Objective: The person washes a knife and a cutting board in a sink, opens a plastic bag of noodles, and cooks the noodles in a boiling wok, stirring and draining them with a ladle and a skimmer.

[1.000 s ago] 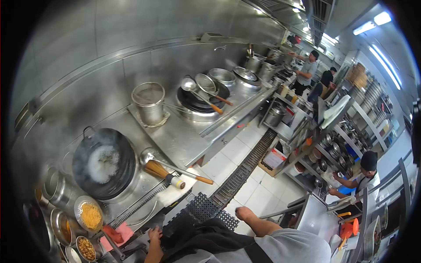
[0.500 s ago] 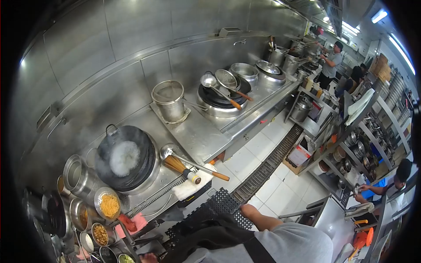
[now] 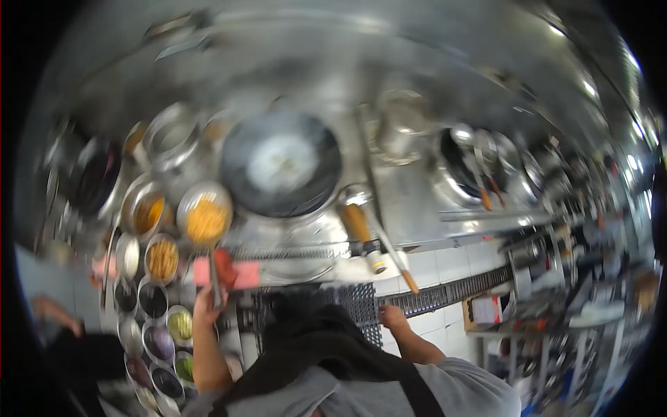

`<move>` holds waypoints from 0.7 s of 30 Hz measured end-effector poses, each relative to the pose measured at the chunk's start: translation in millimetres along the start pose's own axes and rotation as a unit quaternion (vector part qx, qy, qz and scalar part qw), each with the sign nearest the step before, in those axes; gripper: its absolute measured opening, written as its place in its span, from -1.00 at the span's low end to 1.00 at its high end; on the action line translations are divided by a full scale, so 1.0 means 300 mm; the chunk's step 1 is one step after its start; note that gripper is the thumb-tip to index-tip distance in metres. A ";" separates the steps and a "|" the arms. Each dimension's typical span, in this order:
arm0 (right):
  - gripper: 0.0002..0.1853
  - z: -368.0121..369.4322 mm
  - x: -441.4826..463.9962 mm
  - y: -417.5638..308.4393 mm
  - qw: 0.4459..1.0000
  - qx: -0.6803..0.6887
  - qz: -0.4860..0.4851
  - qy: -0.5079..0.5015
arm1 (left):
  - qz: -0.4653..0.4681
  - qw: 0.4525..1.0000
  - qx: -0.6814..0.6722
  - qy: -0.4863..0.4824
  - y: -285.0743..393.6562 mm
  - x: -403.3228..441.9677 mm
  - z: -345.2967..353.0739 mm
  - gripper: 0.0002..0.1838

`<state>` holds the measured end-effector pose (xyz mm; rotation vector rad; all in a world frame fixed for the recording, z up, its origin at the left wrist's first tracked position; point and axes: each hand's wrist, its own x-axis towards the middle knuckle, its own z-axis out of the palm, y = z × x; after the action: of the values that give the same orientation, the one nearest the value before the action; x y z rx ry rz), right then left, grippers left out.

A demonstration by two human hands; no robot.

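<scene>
My left hand (image 3: pixel 206 306) is closed round the handle of a strainer (image 3: pixel 214 267), whose round bowl holds yellow noodle-like strands (image 3: pixel 206 221). Beside that handle lie a red cloth (image 3: pixel 224 267) and a pink cloth (image 3: pixel 246 275). My right hand (image 3: pixel 393 317) hangs low in front of the stove with its fingers curled, and nothing shows in it. Behind the strainer, to the right, a black wok (image 3: pixel 316 184) has whitish, steaming liquid (image 3: pixel 281 161) in it. A ladle (image 3: pixel 398 258) and a bamboo wok brush (image 3: pixel 359 226) rest right of the wok.
Several food containers stand at the left, among them brown fried pieces (image 3: pixel 162 259) and green vegetables (image 3: pixel 180 324). A second wok (image 3: pixel 458 163) with utensils sits farther right. A co-worker's hand (image 3: pixel 61 317) shows at the far left. A floor drain grate (image 3: pixel 445 294) runs below the counter.
The view has swung left and is blurred. My left hand has come up from the bottom edge and taken hold of the strainer's handle. My right hand remains low.
</scene>
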<state>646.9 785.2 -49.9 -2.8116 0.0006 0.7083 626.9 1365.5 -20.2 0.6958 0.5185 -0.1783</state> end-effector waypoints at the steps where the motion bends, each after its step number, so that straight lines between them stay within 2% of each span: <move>1: -0.74 0.020 0.003 0.008 1.000 -0.019 0.012 0.018 | 0.010 0.997 -0.030 0.064 -0.003 0.016 0.019 -0.74; 2: -0.74 0.022 -0.005 0.017 1.000 0.010 0.011 0.007 | -0.003 0.999 -0.004 0.041 0.007 0.032 0.006 -0.74; 3: -0.75 0.011 0.005 0.015 0.999 0.043 0.012 0.002 | -0.019 0.997 -0.026 0.073 0.031 0.022 0.055 -0.76; 5: -0.76 -0.002 0.037 0.001 0.998 0.044 0.045 -0.011 | -0.026 0.996 -0.046 0.076 0.035 0.054 0.008 -0.79; 7: -0.74 -0.089 0.028 -0.082 0.984 0.149 0.100 -0.019 | -0.013 0.998 -0.045 0.048 0.047 0.050 0.009 -0.80; 12: -0.74 -0.205 0.042 -0.149 0.989 0.132 0.064 0.007 | 0.006 0.997 -0.019 0.071 0.108 0.007 0.144 -0.78; 14: -0.77 -0.235 0.056 -0.101 0.990 0.106 0.004 0.093 | 0.014 0.991 -0.024 0.128 0.103 -0.010 0.199 -0.80; 15: -0.82 -0.236 0.075 -0.054 0.980 0.102 -0.042 0.166 | 0.022 0.991 -0.017 0.129 0.100 -0.026 0.228 -0.80; 17: -0.83 -0.288 0.098 0.027 0.977 0.078 0.013 0.196 | 0.049 0.990 0.020 0.132 0.068 -0.071 0.290 -0.85; 19: -0.82 -0.358 0.120 0.098 0.974 0.107 0.066 0.189 | 0.054 0.990 -0.068 0.113 0.076 -0.139 0.431 -0.86; 21: -0.82 -0.361 0.140 0.183 0.956 0.112 0.040 0.269 | 0.073 0.986 -0.062 0.139 0.049 -0.178 0.509 -0.84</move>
<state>731.2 709.3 10.0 -2.6968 0.2732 -0.0618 646.1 1276.4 114.5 0.6370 0.7355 0.0906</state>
